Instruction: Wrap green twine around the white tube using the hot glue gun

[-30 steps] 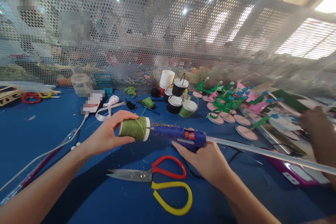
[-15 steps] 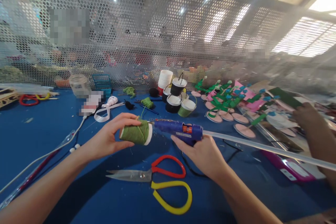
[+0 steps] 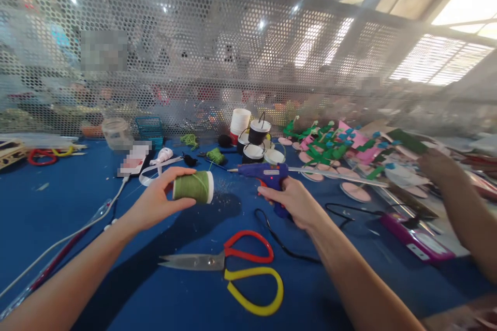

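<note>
My left hand (image 3: 157, 200) grips a small cup wound in green cord (image 3: 193, 186), held sideways above the blue table (image 3: 58, 207). My right hand (image 3: 289, 200) is wrapped round the handle of a blue glue gun (image 3: 264, 172). The gun's nozzle points left, a short gap from the cup's white rim. A clear glue stick (image 3: 341, 176) juts out of the gun's back to the right. Scissors with red and yellow handles (image 3: 236, 269) lie flat on the table below both hands.
Small black, white and green cups (image 3: 256, 145) cluster behind the gun. Pink discs with green stems (image 3: 330, 155) spread to the right. Another person's arm (image 3: 458, 196) reaches in at the right. A perforated metal screen (image 3: 194, 51) closes the back. A white cable (image 3: 77, 227) runs along the left.
The glue gun has drawn back to the right and away from the cup, and its nozzle no longer touches the rim. The cup has turned level in my left hand.
</note>
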`<state>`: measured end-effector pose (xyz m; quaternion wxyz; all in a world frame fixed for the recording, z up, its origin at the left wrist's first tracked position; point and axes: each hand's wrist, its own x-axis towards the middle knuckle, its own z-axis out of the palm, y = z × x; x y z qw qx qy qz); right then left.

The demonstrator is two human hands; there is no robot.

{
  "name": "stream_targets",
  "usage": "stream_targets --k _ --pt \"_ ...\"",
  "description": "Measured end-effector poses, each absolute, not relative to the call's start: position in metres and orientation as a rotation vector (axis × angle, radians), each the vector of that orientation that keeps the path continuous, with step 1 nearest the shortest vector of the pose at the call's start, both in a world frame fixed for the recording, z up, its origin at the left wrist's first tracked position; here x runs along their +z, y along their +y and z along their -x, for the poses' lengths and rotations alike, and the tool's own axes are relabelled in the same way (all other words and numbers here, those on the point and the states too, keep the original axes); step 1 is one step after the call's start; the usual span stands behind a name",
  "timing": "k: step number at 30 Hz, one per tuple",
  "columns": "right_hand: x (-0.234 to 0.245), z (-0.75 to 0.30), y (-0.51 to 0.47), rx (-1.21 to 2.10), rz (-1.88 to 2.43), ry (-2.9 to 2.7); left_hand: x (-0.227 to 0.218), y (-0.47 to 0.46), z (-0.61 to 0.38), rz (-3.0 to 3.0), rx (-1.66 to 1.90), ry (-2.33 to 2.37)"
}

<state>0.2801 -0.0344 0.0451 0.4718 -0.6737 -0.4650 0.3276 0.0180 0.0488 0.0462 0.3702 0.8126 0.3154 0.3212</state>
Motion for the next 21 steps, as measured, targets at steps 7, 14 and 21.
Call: stream_targets --k 7,14,21 --pt "0.012 -0.289 -0.015 0.891 1.83 -1.31 0.046 0.052 -0.017 -1.933 0.921 0.942" --pt "0.015 -0.286 -0.015 0.354 2.079 -1.611 0.051 0.045 -0.016 -2.128 0.94 0.725" --pt "0.058 -0.25 -0.014 0.737 1.564 -1.736 0.061 0.028 -0.02 -2.436 0.73 0.505"
